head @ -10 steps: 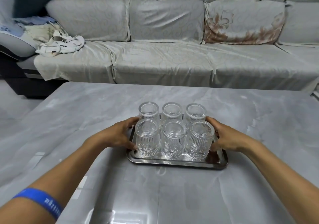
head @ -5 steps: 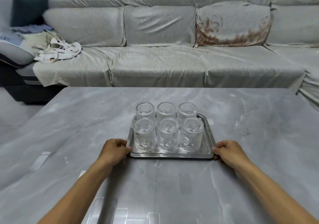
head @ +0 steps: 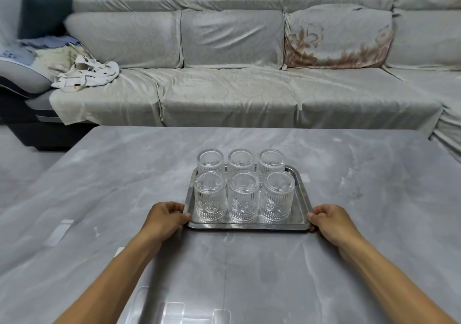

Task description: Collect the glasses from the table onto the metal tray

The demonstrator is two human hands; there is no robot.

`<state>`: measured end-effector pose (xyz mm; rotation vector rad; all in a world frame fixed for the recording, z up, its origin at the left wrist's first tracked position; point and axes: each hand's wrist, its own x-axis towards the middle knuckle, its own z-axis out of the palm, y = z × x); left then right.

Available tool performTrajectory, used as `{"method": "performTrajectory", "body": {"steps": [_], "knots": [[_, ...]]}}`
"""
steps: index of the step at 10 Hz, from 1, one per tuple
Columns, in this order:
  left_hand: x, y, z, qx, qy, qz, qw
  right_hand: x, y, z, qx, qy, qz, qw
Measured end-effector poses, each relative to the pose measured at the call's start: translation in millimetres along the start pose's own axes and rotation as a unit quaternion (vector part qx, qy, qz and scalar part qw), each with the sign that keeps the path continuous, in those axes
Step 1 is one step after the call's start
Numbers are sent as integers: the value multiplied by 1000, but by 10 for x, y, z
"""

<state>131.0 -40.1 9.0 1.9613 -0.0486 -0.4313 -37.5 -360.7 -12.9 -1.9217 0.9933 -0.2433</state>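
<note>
Holding six glasses [head: 241, 193], metal tray [head: 302, 200] sits gripped.

The bench [head: 349, 224] was big and grey, with pale streaks like marble and a shiny top. A metal tray [head: 303, 199] sat flat on it, near the middle and closer to the front edge. Six clear glasses [head: 243, 199] with ridged sides stood on the tray in two rows of three, close together. Bright squares of light showed on the bench near the front. The rest of the top was bare.
</note>
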Motion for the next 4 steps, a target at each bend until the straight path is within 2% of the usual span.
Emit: {"method": "performTrajectory", "body": {"steps": [3,4], "knots": [[-13,-23,20,5,2,2,1000,-7,-13,-9,2,-12,-7,1000],[-20,18,22,10,34,2,999,-46,-81,-45,-35,4,-29,999]]}}
